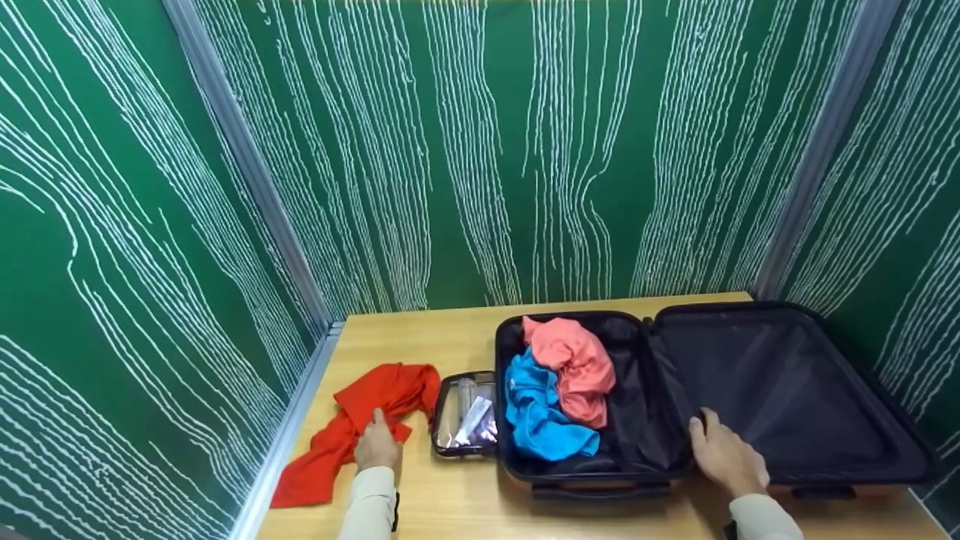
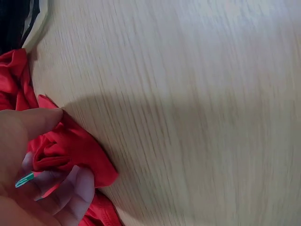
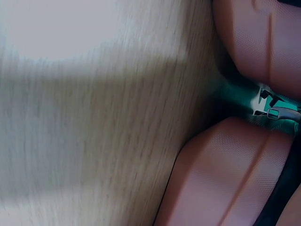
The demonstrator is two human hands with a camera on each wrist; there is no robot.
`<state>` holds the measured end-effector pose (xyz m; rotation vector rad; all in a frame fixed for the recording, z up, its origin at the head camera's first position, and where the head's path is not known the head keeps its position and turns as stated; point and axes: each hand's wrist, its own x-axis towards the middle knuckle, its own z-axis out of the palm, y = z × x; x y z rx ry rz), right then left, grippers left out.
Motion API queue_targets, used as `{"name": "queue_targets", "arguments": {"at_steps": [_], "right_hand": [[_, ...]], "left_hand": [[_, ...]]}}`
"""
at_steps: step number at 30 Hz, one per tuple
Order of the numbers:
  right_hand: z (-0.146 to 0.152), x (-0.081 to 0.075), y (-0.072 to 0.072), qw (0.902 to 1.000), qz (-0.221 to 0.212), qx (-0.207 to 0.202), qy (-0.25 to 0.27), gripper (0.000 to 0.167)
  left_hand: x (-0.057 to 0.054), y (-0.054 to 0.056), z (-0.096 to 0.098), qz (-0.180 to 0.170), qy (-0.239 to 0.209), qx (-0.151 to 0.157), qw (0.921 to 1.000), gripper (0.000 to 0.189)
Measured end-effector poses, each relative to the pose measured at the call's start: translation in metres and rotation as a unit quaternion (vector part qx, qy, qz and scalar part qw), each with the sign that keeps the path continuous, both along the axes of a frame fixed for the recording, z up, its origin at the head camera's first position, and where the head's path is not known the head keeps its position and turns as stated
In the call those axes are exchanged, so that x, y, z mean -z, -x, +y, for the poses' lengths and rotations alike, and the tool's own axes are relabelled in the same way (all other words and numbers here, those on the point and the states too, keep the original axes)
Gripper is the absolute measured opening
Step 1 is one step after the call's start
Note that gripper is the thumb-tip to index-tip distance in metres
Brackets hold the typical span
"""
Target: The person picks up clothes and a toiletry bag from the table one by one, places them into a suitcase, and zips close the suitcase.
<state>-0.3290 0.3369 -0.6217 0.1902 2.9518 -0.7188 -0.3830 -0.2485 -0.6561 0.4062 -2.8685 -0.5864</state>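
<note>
For secure hold, gather the red cloth [image 1: 341,435], 9 o'clock from the open suitcase [image 1: 634,435], between the left hand's [image 1: 377,448] parted thumb and fingers (right hand [image 1: 727,456] at suitcase's 6 o'clock, grip indeterminable).

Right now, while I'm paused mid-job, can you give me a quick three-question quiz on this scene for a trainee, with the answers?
1. True or false: the clear-windowed pouch lies inside the open suitcase.
2. How many garments lie in the suitcase, and what colours are they?
3. Which grip touches the red garment?
A) left
B) right
C) neither

Key
1. False; it lies on the table beside the suitcase.
2. Two: a coral-pink garment and a blue garment.
3. A; the left grip has its thumb and fingers on the red garment.
</note>
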Motion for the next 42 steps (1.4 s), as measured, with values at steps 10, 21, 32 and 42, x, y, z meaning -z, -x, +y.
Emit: {"name": "queue_targets", "arguments": {"at_steps": [10, 21, 32, 42], "right_hand": [[0.001, 0.002, -0.001, 1.0000, -0.002, 0.006, -0.001, 0.083], [-0.001, 0.003, 0.001, 0.9999, -0.011, 0.006, 0.000, 0.084], [0.004, 0.001, 0.002, 0.9999, -0.012, -0.003, -0.005, 0.087], [0.002, 0.001, 0.003, 1.0000, -0.004, -0.001, -0.001, 0.084]], "left_hand": [[0.011, -0.011, 0.000, -0.070, -0.034, -0.014, 0.9969, 0.070], [-0.006, -0.012, -0.002, -0.067, 0.018, -0.030, 0.9971, 0.041], [-0.017, -0.001, 0.001, -0.102, 0.115, 0.001, 0.9880, 0.101], [-0.026, -0.010, -0.020, -0.164, -0.032, 0.000, 0.9859, 0.079]]}}
